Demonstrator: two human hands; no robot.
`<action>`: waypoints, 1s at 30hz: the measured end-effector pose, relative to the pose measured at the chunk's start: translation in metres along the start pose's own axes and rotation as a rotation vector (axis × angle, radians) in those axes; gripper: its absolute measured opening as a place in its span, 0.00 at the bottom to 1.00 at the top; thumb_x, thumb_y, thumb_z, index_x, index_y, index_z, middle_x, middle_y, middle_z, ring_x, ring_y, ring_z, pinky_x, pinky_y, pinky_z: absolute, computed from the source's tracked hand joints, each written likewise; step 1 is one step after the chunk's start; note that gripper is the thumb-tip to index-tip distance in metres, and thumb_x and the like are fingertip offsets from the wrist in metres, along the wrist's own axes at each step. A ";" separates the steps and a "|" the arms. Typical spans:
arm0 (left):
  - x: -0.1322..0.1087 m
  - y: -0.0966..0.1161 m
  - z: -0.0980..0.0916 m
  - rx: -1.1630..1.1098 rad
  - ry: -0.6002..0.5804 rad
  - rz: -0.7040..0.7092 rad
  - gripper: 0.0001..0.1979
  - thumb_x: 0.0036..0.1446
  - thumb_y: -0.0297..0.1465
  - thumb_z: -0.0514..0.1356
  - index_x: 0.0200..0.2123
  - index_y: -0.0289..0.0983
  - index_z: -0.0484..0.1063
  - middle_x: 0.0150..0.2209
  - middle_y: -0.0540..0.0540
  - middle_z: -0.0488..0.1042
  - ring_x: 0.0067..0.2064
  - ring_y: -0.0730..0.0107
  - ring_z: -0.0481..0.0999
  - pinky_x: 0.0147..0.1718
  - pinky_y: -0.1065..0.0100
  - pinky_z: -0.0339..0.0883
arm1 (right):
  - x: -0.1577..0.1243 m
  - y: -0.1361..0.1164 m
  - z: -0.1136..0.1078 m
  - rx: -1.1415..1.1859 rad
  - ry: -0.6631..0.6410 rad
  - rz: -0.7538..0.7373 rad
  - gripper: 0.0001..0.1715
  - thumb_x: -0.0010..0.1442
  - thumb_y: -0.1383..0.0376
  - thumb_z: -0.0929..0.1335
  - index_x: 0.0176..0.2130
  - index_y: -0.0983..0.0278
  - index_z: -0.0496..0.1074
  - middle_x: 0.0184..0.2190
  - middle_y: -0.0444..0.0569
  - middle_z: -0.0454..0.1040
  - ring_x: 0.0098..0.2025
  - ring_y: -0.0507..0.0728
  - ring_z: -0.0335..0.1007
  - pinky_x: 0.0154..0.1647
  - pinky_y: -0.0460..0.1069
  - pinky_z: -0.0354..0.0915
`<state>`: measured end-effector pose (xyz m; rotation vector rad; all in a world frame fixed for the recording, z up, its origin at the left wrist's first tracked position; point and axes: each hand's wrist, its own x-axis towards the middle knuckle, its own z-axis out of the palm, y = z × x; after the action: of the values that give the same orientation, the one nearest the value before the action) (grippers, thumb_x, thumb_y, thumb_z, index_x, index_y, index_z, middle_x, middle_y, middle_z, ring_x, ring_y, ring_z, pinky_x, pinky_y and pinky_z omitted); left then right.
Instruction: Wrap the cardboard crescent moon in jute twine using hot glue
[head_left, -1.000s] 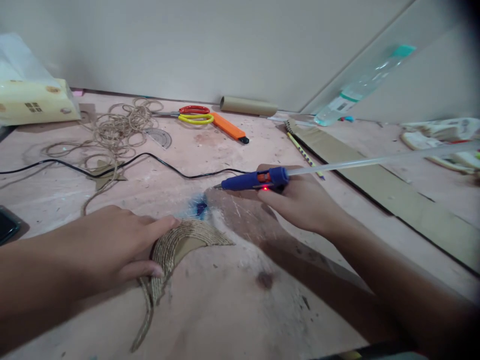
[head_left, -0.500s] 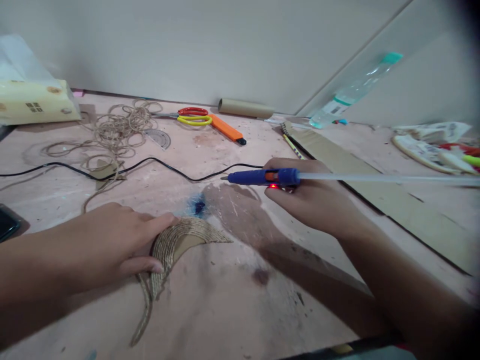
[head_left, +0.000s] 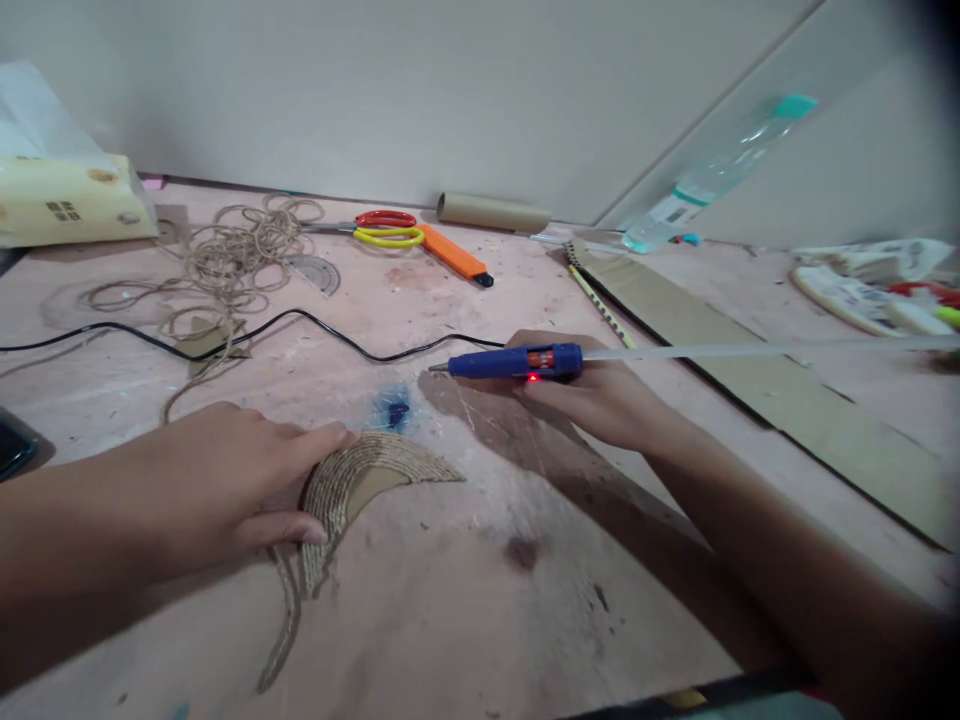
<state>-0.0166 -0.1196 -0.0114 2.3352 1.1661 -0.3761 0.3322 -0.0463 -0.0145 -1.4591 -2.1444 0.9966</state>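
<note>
My left hand (head_left: 247, 475) grips the left end of a crescent-shaped cardboard piece (head_left: 371, 487), thumb on the near side and fingers on the far side. Rows of twine (head_left: 330, 485) cover much of the crescent along its outer curve, and loose strands hang off its lower left end. In my right hand (head_left: 592, 395) is a blue glue gun (head_left: 487, 362), its nozzle pointing left, above and beyond the crescent. A red light glows on the gun, and a long clear glue stick (head_left: 750, 350) sticks out of its back.
Behind lie tangled twine (head_left: 240, 250), scissors (head_left: 390, 228), an orange cutter (head_left: 456, 256), a protractor (head_left: 319, 273) and a cardboard tube (head_left: 491, 212). A black cord (head_left: 337, 330) crosses the table. Cardboard (head_left: 712, 370) and a bottle (head_left: 697, 190) are on the right, tissues (head_left: 67, 205) on the left.
My right hand has brought the glue gun slightly left and down, closer to the crescent. My left hand stays on the crescent.
</note>
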 end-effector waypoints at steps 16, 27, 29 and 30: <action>0.001 0.001 -0.001 -0.017 0.011 -0.011 0.28 0.68 0.43 0.64 0.70 0.48 0.75 0.46 0.40 0.90 0.41 0.44 0.88 0.35 0.58 0.74 | -0.006 0.012 -0.031 -0.215 -0.231 -0.154 0.14 0.61 0.51 0.73 0.34 0.57 0.73 0.30 0.46 0.75 0.33 0.60 0.70 0.34 0.52 0.62; 0.000 -0.002 -0.001 -0.046 0.199 -0.059 0.23 0.74 0.49 0.54 0.58 0.42 0.78 0.33 0.43 0.85 0.33 0.51 0.84 0.31 0.61 0.67 | -0.021 0.002 -0.007 0.253 0.064 0.215 0.22 0.47 0.47 0.83 0.37 0.55 0.85 0.39 0.49 0.86 0.44 0.68 0.82 0.49 0.60 0.76; -0.004 -0.002 0.001 -0.051 0.422 0.015 0.20 0.77 0.44 0.51 0.53 0.44 0.80 0.28 0.49 0.81 0.29 0.58 0.80 0.29 0.62 0.63 | -0.025 -0.005 0.007 0.367 0.068 0.286 0.18 0.44 0.51 0.83 0.35 0.56 0.86 0.37 0.49 0.87 0.45 0.69 0.83 0.52 0.62 0.78; -0.008 -0.001 0.003 -0.017 0.536 0.066 0.19 0.79 0.42 0.50 0.52 0.46 0.81 0.27 0.50 0.81 0.29 0.60 0.79 0.29 0.62 0.62 | -0.026 -0.009 0.013 0.404 0.062 0.285 0.16 0.44 0.53 0.82 0.33 0.56 0.86 0.36 0.49 0.86 0.45 0.68 0.84 0.52 0.62 0.78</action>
<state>-0.0219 -0.1259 -0.0107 2.5288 1.3061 0.3055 0.3288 -0.0767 -0.0149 -1.5845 -1.5965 1.3689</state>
